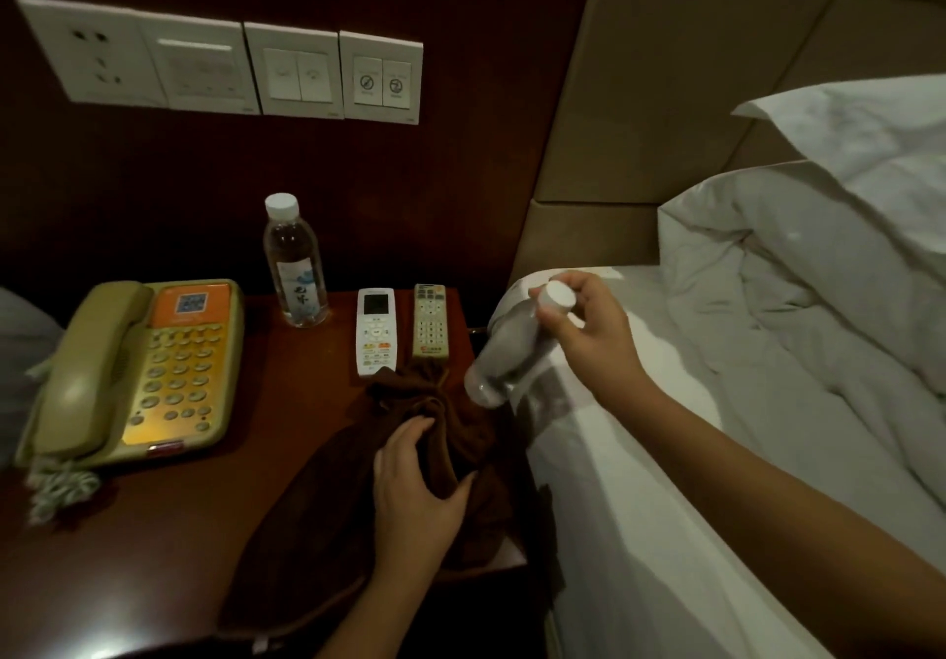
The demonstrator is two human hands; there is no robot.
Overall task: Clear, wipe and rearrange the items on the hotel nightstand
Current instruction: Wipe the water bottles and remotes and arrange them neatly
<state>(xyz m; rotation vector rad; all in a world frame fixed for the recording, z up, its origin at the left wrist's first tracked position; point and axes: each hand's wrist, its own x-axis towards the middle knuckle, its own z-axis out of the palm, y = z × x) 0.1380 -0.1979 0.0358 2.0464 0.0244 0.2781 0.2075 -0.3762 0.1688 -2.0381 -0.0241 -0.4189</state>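
Observation:
The dark wooden nightstand carries a beige telephone at the left, an upright water bottle at the back, and a white remote beside a beige remote. A brown cloth lies bunched on the front right of the top. My left hand presses down on the cloth and grips its folds. My right hand holds a second water bottle by its white cap end, tilted in the air over the gap between nightstand and bed.
A bed with white sheets and pillows sits directly right of the nightstand. A switch and socket panel is on the dark wall behind. The phone's coiled cord hangs at the front left.

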